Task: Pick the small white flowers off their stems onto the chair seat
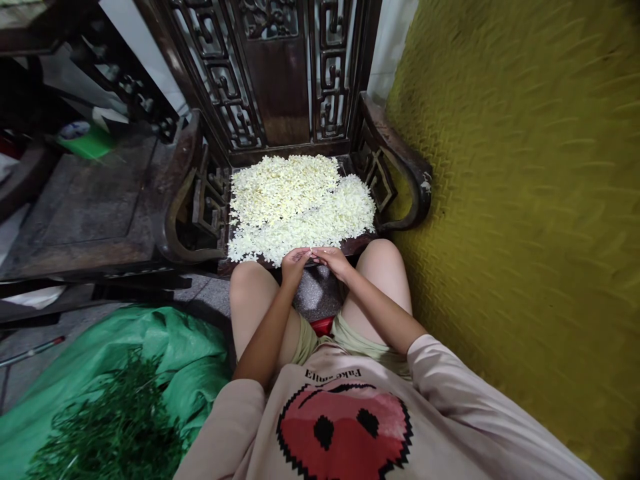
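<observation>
My left hand (295, 263) and my right hand (334, 260) meet over the chair seat's front edge, between my knees. Fingertips of both are pinched together around a tiny white thing that looks like one of the flowers; its details are too small to see. Just beyond my fingers, loose blossoms cover the dark wooden chair seat. A creamier, yellowish heap of flowers (285, 187) lies toward the chair's back. Nearer me and to the right spreads a whiter heap of flowers (320, 223).
Curved armrests (420, 180) flank the seat. To the right rises a yellow textured surface (510, 200). A dark side table (95, 200) at left bears a green container (87, 140). Green leafy stems (110, 427) lie on a green sheet (165, 333) at lower left.
</observation>
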The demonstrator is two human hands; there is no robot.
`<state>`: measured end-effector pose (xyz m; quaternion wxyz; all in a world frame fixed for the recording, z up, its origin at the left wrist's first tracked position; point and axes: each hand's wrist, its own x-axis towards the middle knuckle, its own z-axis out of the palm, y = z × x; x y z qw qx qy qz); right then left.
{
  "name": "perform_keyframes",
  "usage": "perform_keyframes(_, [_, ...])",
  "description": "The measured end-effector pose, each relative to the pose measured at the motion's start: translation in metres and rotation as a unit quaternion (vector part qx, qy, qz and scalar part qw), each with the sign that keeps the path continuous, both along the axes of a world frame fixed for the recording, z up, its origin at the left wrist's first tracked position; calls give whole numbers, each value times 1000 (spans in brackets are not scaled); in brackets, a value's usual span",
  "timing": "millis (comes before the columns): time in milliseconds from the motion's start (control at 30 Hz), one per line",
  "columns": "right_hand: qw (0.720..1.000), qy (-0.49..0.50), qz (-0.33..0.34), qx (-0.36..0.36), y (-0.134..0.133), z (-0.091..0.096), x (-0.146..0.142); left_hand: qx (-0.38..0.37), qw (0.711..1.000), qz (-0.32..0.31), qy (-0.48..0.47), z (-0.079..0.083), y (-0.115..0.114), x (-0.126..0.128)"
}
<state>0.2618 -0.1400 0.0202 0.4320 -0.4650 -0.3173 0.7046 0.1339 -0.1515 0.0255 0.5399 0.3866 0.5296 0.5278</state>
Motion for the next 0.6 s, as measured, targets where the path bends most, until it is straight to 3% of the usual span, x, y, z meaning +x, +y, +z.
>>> perform_keyframes(600, [1000,-24,-13,3,-1,1,0,-5,1000,-22,-10,-1,0,-2])
